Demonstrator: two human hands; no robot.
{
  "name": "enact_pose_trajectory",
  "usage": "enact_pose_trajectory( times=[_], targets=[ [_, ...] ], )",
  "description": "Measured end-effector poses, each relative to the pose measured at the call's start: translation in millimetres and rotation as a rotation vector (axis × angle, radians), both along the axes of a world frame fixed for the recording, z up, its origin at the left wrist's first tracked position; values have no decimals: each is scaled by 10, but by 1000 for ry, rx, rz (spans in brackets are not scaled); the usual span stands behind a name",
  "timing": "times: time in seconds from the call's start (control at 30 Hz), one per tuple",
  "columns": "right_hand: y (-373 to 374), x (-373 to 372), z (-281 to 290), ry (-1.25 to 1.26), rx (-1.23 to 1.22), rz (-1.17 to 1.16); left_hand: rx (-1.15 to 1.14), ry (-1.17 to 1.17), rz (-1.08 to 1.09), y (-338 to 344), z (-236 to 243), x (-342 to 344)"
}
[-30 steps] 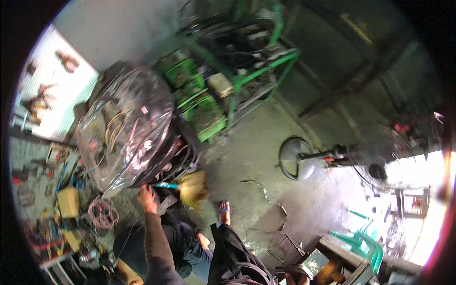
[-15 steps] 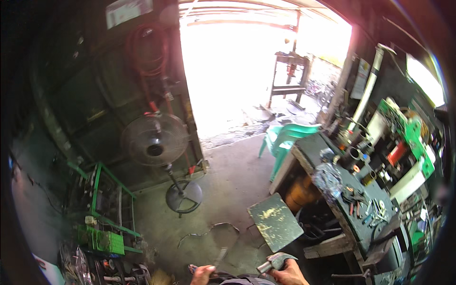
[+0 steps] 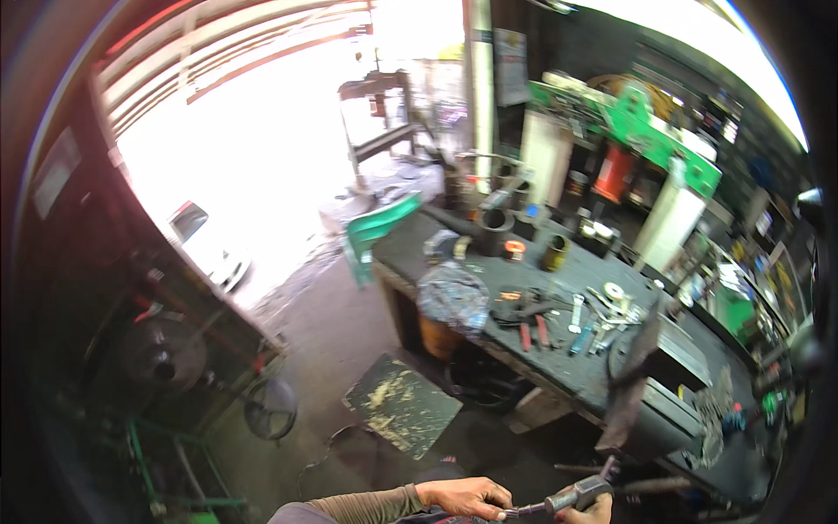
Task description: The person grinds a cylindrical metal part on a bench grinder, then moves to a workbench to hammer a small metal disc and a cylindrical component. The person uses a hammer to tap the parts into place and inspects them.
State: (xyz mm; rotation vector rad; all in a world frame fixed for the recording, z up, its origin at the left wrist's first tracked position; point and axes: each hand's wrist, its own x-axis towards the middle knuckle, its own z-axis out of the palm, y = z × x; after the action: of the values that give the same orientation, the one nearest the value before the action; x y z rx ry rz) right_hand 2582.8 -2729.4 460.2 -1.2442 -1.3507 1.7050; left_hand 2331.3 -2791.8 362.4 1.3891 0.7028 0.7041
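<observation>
Low in the view, my left hand (image 3: 476, 497) has its fingers closed around the slim end of a grey metal tool (image 3: 570, 496), with the thumb on it. My right hand (image 3: 590, 512) grips the thicker body of the same tool, partly hidden at the lower edge. Just above them, the end of a dark workbench (image 3: 410, 237) carries a bench vise or steel fixture (image 3: 662, 406), wrenches (image 3: 577, 314), red-handled pliers (image 3: 533, 333), metal tubes and a crumpled plastic bag (image 3: 452, 297).
A square scuffed stool top (image 3: 401, 404) is in front of the bench. A pedestal fan (image 3: 163, 368) and green metal frame (image 3: 185, 465) are at left. A green plastic chair (image 3: 381, 224) stands by the bright doorway, and a green press (image 3: 640, 140) is behind the bench.
The view has swung right from the plastic-covered machinery to the doorway and bench. My left hand has left that machinery and moved onto the tool that my right hand holds.
</observation>
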Motion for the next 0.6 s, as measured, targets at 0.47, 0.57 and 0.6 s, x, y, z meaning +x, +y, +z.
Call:
enact_pose_trajectory(
  times=[0.47, 0.57, 0.6],
  targets=[
    [1604, 106, 921, -265, 154, -159, 262, 135, -72, 2961, 1071, -31],
    [1588, 339, 1038, -6, 161, -539, 321, 122, 139, 3783, 1333, 77],
    [1647, 403, 1110, -31, 162, -603, 304, 52, 194, 4103, 1321, 180]
  ],
)
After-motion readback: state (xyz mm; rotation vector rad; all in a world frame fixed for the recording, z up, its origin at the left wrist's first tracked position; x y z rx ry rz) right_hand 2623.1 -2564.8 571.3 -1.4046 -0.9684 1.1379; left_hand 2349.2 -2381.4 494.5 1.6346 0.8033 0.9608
